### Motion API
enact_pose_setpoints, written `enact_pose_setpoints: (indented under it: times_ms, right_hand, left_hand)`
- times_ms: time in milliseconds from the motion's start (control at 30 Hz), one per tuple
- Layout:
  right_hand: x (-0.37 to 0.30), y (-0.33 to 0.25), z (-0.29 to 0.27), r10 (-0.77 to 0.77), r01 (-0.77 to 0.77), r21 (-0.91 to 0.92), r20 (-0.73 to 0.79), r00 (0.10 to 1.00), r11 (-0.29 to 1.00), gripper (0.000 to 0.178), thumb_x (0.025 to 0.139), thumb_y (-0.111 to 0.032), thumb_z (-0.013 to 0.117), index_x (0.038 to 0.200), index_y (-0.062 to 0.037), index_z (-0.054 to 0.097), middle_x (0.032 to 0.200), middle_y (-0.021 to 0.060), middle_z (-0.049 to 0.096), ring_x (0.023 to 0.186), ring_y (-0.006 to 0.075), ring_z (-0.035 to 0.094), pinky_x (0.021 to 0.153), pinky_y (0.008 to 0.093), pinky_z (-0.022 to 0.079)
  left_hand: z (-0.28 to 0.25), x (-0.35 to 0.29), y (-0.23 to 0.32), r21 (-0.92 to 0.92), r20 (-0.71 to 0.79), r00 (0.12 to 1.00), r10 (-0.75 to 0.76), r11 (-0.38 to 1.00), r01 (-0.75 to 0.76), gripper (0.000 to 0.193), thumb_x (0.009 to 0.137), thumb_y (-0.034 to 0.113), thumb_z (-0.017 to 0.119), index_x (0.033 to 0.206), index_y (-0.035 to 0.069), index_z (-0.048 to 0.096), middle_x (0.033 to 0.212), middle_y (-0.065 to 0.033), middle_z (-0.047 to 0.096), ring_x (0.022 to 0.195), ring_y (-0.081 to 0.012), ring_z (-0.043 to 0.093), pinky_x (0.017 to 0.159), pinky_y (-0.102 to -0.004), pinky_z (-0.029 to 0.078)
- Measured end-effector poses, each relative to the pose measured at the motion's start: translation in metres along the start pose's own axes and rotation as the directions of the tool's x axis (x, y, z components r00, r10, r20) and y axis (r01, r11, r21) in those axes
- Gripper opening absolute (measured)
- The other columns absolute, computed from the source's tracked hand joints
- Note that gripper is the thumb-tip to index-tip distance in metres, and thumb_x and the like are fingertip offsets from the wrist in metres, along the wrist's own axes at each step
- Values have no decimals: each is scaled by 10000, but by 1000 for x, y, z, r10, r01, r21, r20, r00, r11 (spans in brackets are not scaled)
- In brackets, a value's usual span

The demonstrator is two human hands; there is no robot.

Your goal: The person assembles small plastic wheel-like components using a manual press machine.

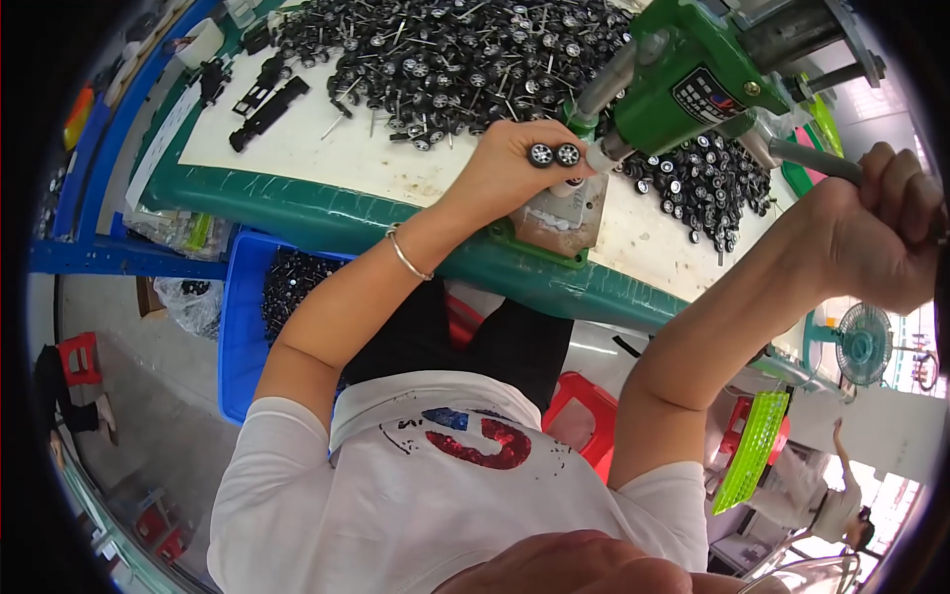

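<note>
Several small black toy wheels with silver hubs are on the bench, and two toy wheels (553,155) stick out of my left hand (510,158), which is closed around them. That hand is at the metal base plate (560,223) of a green hand press (683,74), right beside the tip of its ram (616,148). What lies under my left fingers at the ram is mostly hidden. My right hand (899,213) is wrapped round the metal press lever (816,160), out to the right.
A big heap of wheels on axles (465,69) covers the back of the bench; a smaller wheel pile (693,188) lies right of the press. Black plastic chassis parts (269,114) lie at left. Below the green bench edge (327,218) stands a blue bin (237,327) of small dark parts.
</note>
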State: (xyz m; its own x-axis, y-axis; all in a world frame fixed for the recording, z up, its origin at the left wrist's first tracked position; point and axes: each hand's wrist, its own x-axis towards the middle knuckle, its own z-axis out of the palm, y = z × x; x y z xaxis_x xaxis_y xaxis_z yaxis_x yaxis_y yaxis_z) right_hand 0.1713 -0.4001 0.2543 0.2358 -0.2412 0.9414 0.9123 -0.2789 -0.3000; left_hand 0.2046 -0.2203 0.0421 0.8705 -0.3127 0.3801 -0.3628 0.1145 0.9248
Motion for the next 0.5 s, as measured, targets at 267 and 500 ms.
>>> enact_pose_setpoints:
  times_ms: [267, 500]
  right_hand:
    - [-10, -3, 14, -25, 27, 32, -68, 997, 999, 326, 873, -253, 454, 586, -136, 353, 510, -29, 215, 409, 76, 151, 418, 257, 121]
    - [-2, 3, 2, 73, -65, 201, -34, 997, 978, 292, 855, -222, 441, 601, -129, 331, 543, -31, 252, 449, 70, 181, 430, 252, 162]
  left_hand:
    - [1, -8, 2, -104, -55, 989, -138, 986, 132, 231, 764, 97, 787, 972, 15, 729, 815, -26, 697, 650, -48, 594, 576, -228, 489]
    - [8, -4, -2, -52, -54, 989, -135, 990, 132, 255, 764, 139, 785, 958, -9, 709, 802, -48, 695, 653, -63, 599, 633, -228, 492]
